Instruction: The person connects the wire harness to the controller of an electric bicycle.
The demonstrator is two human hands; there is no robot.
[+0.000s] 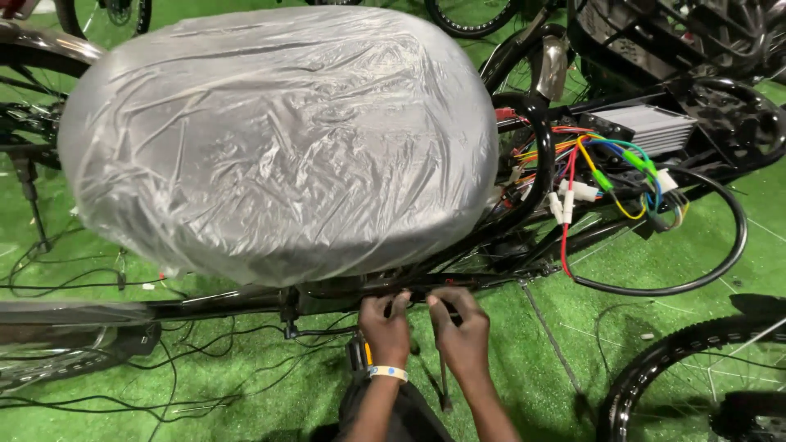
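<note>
A: What occupies the centre of the frame?

B: A seat (278,147) wrapped in clear plastic film, presumably to keep its cover clean. It sits on a black frame (246,301) that runs across the lower half of the view, over green turf (655,286).

A: Where are the hands?

B: At the lower centre, side by side under the seat's near edge. The left hand (386,327), with a pale wristband (387,373), pinches at a thin black cable (344,331) against the frame tube. The right hand (460,327) is closed on the same run of cable just beside it. The fingertips of both are curled in, so the exact grip is partly hidden.

A: Why so close together?

B: Judging from the pose, two hands near one spot steady a slack cable on the tube.

A: And at the right of the frame?

B: A silver controller box (647,127) at the upper right, with a bundle of coloured wires (606,176) and white connectors hanging loose below it, unplugged ends apart. A black hose (720,262) loops beneath. Tyres (679,360) show at the lower right and along the top edge.
</note>
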